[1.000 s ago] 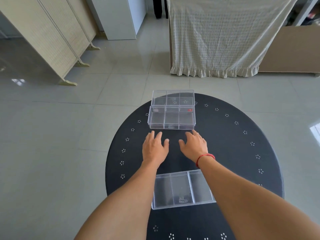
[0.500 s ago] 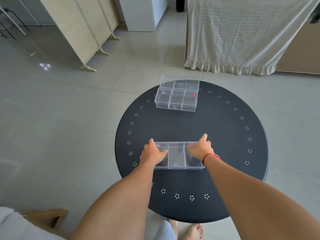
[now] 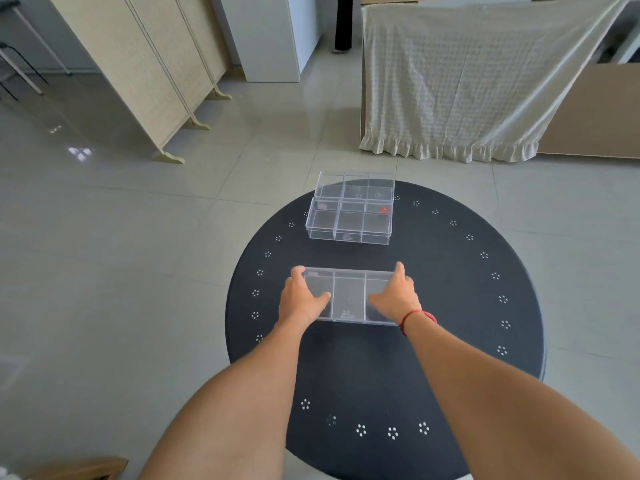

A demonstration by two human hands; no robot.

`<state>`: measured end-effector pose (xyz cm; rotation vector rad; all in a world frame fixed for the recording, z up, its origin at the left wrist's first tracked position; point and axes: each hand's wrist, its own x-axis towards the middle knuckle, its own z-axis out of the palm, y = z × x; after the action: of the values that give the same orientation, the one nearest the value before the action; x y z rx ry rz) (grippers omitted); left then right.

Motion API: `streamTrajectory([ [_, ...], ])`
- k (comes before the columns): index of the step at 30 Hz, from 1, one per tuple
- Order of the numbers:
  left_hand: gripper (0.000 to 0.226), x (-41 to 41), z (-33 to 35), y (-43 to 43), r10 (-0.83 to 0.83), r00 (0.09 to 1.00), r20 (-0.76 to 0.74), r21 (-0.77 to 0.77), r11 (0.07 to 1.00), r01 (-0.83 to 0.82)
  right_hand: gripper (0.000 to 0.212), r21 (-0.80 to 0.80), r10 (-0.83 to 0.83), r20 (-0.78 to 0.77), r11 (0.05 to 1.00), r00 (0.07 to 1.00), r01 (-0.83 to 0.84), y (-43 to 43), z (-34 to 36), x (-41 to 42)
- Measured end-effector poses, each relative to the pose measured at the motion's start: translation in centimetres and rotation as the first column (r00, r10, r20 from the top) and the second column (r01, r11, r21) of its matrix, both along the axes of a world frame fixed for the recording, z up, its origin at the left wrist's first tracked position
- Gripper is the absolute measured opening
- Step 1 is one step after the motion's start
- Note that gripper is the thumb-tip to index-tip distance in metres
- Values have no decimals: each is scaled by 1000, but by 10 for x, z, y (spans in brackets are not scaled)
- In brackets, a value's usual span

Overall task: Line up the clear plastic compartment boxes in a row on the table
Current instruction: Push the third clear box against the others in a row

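Observation:
A clear three-compartment box (image 3: 349, 295) lies in the middle of the round black table (image 3: 450, 306). My left hand (image 3: 300, 299) grips its left end and my right hand (image 3: 394, 296) grips its right end, thumbs inside the outer compartments. Farther back, a second clear box (image 3: 349, 225) sits on the table with a small red item in its right rear corner. A third clear box (image 3: 355, 186) stands right behind it at the table's far edge, touching it.
The table has a ring of small white flower marks near its rim. On the tiled floor beyond stand a beige folding screen (image 3: 145, 64), a white cabinet (image 3: 270, 32) and a piece of furniture draped in a white cloth (image 3: 467, 77).
My hands went from flat on the table to the near box and took hold of its two ends. The box now lies farther from me, closer to the two back boxes.

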<state>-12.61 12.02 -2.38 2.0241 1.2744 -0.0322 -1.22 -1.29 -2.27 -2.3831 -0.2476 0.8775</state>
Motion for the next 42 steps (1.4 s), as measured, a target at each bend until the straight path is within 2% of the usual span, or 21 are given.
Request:
streamTrajectory([
  [2, 67, 10, -4, 10, -52, 997, 55, 7, 999, 52, 95, -3, 9, 27, 1000, 1000, -9, 9, -4, 4],
  [5, 69, 24, -13, 24, -151, 986, 68, -9, 988, 152, 107, -92, 64, 32, 994, 997, -61, 20, -11, 10],
  [8, 76, 31, -23, 34, -213, 977, 21, -30, 977, 213, 105, -113, 129, 67, 986, 989, -121, 26, -18, 17],
  [11, 80, 34, -30, 39, -248, 968, -23, -4, 969, 248, 93, -81, 163, 111, 985, 980, -154, 30, -23, 22],
  [13, 79, 36, -32, 41, -267, 962, -56, 41, 962, 269, 74, -93, 221, 196, 974, 955, -206, 32, -24, 24],
  [15, 76, 41, -30, 44, -295, 950, -102, 149, 940, 307, 51, -148, 319, 298, 946, 900, -287, 35, -22, 27],
  [17, 69, 48, -27, 44, -308, 943, -127, 244, 912, 330, 40, -201, 390, 310, 918, 867, -341, 37, -19, 27],
  [19, 56, 54, -24, 42, -297, 945, -135, 260, 910, 323, 36, -214, 415, 290, 906, 862, -365, 38, -20, 28],
  [23, 39, 61, -22, 41, -281, 949, -142, 203, 930, 306, 38, -195, 444, 284, 895, 850, -402, 41, -24, 35],
  [42, 33, 74, -11, 39, -279, 946, -166, 220, 925, 311, 44, -210, 408, 291, 910, 865, -358, 57, -25, 48],
])
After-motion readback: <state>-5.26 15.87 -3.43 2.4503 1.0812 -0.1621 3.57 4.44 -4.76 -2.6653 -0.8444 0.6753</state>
